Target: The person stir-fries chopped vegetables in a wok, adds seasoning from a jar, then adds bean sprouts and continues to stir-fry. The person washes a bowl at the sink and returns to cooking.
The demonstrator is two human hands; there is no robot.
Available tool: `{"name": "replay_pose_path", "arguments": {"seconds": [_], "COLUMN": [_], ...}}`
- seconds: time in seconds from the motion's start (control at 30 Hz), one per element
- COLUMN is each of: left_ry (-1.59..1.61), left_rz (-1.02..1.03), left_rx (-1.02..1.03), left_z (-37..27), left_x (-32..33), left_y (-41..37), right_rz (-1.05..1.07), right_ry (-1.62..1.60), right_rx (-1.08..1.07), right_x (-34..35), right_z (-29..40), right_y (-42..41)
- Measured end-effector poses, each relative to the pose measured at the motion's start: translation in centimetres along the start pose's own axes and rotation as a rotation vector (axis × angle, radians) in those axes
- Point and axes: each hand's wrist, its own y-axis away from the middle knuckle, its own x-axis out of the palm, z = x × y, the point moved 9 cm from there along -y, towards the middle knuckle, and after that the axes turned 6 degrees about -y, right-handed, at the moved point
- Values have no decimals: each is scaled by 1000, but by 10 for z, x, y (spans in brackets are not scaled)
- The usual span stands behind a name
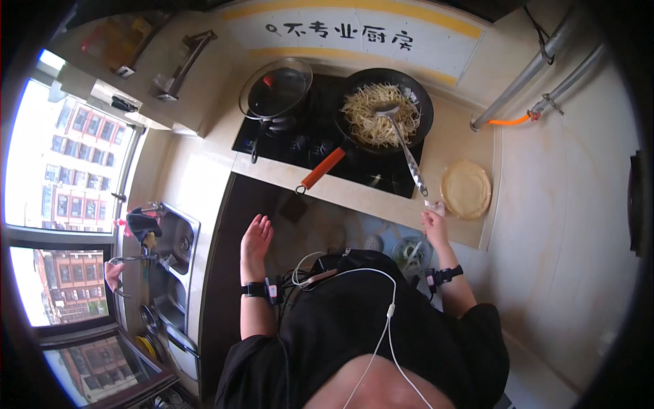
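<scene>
My left hand (257,236) hangs with loosely curled fingers before the counter's front edge and holds nothing. At the counter's right front, the fingers of my right hand (435,228) are bent against a small crinkled plastic packet (435,207); the grip is partly hidden. Beyond it, a black wok (428,115) with an orange handle (323,168) sits on the cooktop. It holds a heap of bean sprouts (370,110). A metal spatula (409,153) leans in the wok, its blade among the sprouts and its perforated handle pointing towards my right hand.
A glass-lidded pot (278,92) stands on the black cooktop (322,128). Right of it, a pale round disc with a crinkled rim (465,189) lies on the counter. Below is a container with green scraps (412,253). A double sink (179,245) and window are leftward; a metal pipe (521,76) runs at right.
</scene>
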Motion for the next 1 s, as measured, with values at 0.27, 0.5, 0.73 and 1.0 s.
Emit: {"name": "replay_pose_path", "arguments": {"seconds": [0.27, 0.5, 0.73, 1.0], "left_ry": [-29, -40, -98, -597], "left_rz": [55, 151, 128, 454], "left_rx": [-12, -16, -16, 128], "left_z": [6, 10, 6, -15], "left_x": [-14, 14, 36, 189], "left_y": [9, 0, -1, 81], "right_rz": [-335, -350, -316, 198], "right_ry": [570, 619, 616, -615], "right_rx": [-442, -313, -356, -35], "right_x": [-3, -14, -33, -14], "right_z": [40, 27, -13, 47], "right_y": [-15, -23, -5, 15]}}
